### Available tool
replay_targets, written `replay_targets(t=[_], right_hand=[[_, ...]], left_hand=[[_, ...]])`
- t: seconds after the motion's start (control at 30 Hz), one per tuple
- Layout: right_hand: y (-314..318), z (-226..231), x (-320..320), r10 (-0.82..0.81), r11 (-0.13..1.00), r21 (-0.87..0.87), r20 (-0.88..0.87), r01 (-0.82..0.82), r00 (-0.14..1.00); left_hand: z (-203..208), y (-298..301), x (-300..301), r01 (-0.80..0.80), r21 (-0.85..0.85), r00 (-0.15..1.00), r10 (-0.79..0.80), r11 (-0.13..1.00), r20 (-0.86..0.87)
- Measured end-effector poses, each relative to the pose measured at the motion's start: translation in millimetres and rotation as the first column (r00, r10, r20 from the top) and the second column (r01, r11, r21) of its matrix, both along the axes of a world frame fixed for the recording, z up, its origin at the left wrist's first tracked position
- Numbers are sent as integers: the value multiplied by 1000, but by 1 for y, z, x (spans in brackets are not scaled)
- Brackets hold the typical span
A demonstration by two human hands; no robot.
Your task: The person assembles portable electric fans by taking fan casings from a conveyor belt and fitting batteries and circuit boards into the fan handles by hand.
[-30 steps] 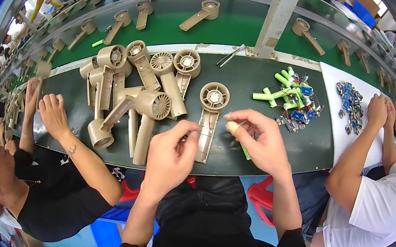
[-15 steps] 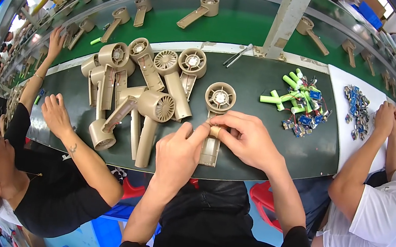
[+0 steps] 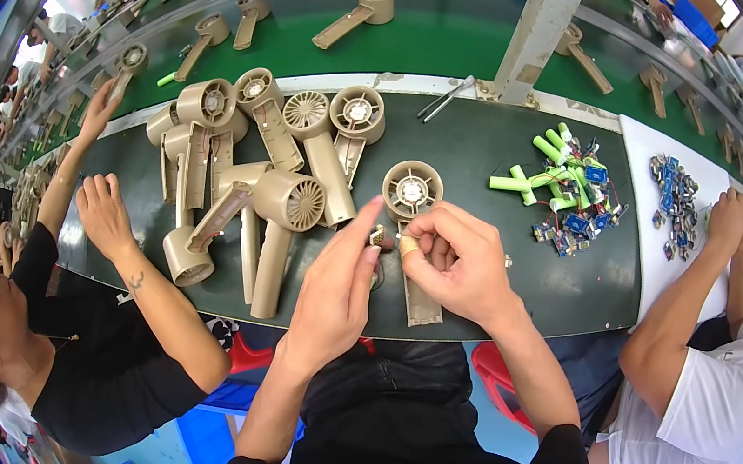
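A beige handheld-fan shell [image 3: 412, 190] lies in front of me, its round head away from me and its open handle [image 3: 421, 306] running down between my hands. My left hand [image 3: 334, 285] is left of the handle, fingers straight and thumb pressed in, with a small circuit board [image 3: 378, 234] at the fingertips. My right hand [image 3: 460, 261] is over the handle with curled fingers pinched together; what they hold is hidden. A tan cover [image 3: 408, 245] wraps one of its fingertips. A small part [image 3: 508, 261] shows just beyond the right hand's knuckles.
Several beige fan shells [image 3: 289, 201] are heaped to the left. Right of centre lie green battery cells [image 3: 548, 175] wired to blue circuit boards [image 3: 597, 174]. Tweezers [image 3: 446, 99] lie at the table's back edge, beside a post [image 3: 539, 43]. Beyond runs a green conveyor [image 3: 433, 48]. Co-workers sit on both sides.
My hands have moved apart; the left has straightened its fingers, showing the small circuit board. The handle's lower end has swung right. At left, a co-worker's hand now holds a fan shell over the conveyor.
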State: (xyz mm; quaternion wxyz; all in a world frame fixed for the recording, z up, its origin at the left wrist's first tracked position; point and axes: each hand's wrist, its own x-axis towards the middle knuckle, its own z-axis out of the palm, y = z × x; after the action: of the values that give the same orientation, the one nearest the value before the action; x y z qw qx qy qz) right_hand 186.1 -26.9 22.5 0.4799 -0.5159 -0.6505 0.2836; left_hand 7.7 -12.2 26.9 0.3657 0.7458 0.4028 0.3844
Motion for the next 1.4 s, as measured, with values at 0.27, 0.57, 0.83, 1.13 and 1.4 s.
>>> replay_targets(t=[0.27, 0.57, 0.83, 1.13, 1.4], right_hand=[[-1, 0, -5, -37, 997, -76, -113, 28, 993], [-1, -2, -3, -36, 998, -44, -18, 36, 999], [0, 1, -9, -234, 924, 374, 392, 78, 890], [3, -6, -5, -222, 908, 414, 355, 61, 908], [1, -1, -8, -189, 950, 288, 223, 120, 956]], left_hand=[[-10, -2, 5, -65, 91, 997, 61, 994, 50], [-13, 2, 0, -21, 118, 1000, 22, 993, -7], [-20, 3, 2, -20, 206, 1000, 24, 978, -15], [-10, 16, -1, 113, 260, 993, -99, 959, -67], [-18, -9, 13, -90, 114, 995, 93, 989, -23]])
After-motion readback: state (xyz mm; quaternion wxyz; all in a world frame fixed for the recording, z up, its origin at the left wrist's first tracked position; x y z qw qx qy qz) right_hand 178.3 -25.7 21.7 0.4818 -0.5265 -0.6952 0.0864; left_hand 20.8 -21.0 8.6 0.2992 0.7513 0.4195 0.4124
